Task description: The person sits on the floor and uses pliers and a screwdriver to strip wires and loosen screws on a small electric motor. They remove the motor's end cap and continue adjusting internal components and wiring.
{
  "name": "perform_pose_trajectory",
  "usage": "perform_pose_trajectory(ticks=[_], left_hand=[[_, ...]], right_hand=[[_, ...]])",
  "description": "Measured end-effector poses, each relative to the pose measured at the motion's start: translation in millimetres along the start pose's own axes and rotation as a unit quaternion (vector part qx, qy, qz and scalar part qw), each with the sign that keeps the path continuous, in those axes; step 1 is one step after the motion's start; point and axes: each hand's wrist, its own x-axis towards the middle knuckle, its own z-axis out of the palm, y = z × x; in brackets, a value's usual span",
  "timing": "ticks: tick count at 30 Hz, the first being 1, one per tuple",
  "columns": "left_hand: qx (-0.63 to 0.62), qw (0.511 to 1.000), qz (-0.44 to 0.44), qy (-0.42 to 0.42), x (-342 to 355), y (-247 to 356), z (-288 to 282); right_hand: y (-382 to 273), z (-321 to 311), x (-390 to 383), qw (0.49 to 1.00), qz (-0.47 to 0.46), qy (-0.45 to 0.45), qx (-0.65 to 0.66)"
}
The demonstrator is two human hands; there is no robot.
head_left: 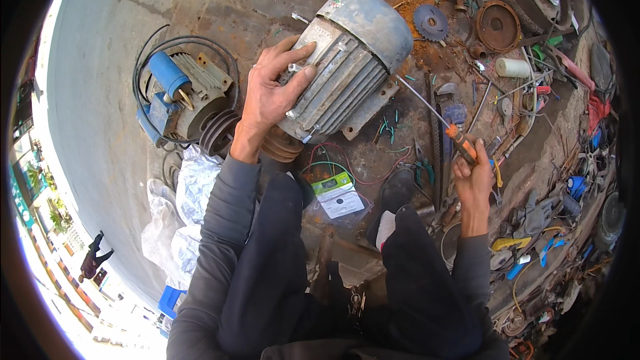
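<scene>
A grey electric motor (337, 83) with a finned body and a rounded end cover lies tilted on the ground in front of me. My left hand (277, 83) rests on its near left side, fingers spread over the fins and the pale terminal plate. In my right hand (472, 177) is a screwdriver (460, 141) with an orange and black handle. Its long shaft points up and left, and the tip ends beside the motor's right side, close to the mounting foot; whether it touches cannot be told. A grooved pulley (281, 145) shows under my left wrist.
Left stands a second motor (193, 93) with blue parts and a coiled black cable. Pliers (424, 163), a green and white packet (338, 195) and loose wires lie near my feet. Rusty parts (498, 25) and scattered tools crowd the right. White plastic bags (197, 187) lie left.
</scene>
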Motion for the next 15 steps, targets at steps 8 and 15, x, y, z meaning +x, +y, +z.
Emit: perform_pose_trajectory(ticks=[8, 15], left_hand=[[0.006, 1.0, -0.005, -0.022, 0.0, 4.0, -0.2], [0.001, 1.0, -0.013, -0.023, -0.5, 3.1, -2.9]], right_hand=[[-1.7, -24.1, 11.2, 0.982, 0.05, -0.167, 0.071], [5.6, 8.4, 1.0, 0.998, -0.021, 0.044, -0.026]])
